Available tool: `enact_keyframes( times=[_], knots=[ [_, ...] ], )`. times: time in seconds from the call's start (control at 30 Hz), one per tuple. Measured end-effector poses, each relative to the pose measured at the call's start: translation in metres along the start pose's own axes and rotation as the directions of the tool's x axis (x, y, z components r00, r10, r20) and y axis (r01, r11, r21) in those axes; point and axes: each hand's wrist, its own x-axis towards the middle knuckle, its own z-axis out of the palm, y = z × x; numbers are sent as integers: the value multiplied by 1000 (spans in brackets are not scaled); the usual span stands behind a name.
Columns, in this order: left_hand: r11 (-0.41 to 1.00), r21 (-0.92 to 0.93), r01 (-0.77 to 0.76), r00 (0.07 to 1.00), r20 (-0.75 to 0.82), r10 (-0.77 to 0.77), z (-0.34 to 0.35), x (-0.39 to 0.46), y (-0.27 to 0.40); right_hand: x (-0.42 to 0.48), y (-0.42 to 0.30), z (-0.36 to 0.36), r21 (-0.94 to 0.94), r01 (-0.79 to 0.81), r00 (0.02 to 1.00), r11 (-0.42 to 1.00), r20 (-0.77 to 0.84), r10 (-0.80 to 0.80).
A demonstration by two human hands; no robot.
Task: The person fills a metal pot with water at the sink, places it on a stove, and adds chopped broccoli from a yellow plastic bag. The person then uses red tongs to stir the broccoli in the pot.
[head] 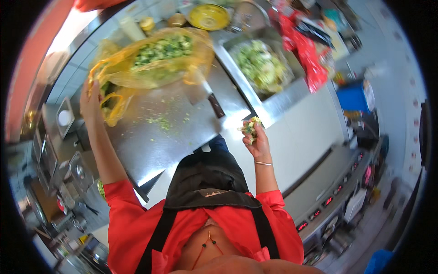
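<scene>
My left hand (90,99) grips the edge of a yellow plastic bag (154,80) at the left of the steel worktop (137,144). Chopped green vegetables (164,49) fill the bag's wide mouth. In front of the sink's near corner, my right hand (258,142) is closed around a small bunch of leafy vegetable pieces (250,128), held over the floor. Between the bag and this hand lies a cleaver (215,105), its dark handle pointing towards me and its blade blurred. Green scraps (162,121) are scattered across the worktop.
To the right, a steel sink (273,101) holds pale leafy vegetables (261,66). A red plastic bag (309,65) hangs over its right edge. Behind the bag stand a yellow colander (208,17) and bottles. A cooking counter with lit red displays (316,214) runs along the right.
</scene>
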Motion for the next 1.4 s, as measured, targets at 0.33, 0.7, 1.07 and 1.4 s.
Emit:
enact_keyframes(
  times=[0.33,0.7,1.07,1.4],
  knots=[
    [798,66,-599,723,472,503,133,-225,-6,-208,20,-142,569,418,902,708,-171,-396],
    [913,-384,-134,-384,870,309,237,-730,106,-550,78,-345,468,876,422,118,-625,-656],
    [853,-497,-159,-642,708,293,361,-952,134,-769,40,-506,283,862,45,-420,-869,-493],
    [903,-377,-207,-708,694,128,512,-1137,206,-1103,-176,-615,-429,801,-513,-418,-851,-111]
  ],
)
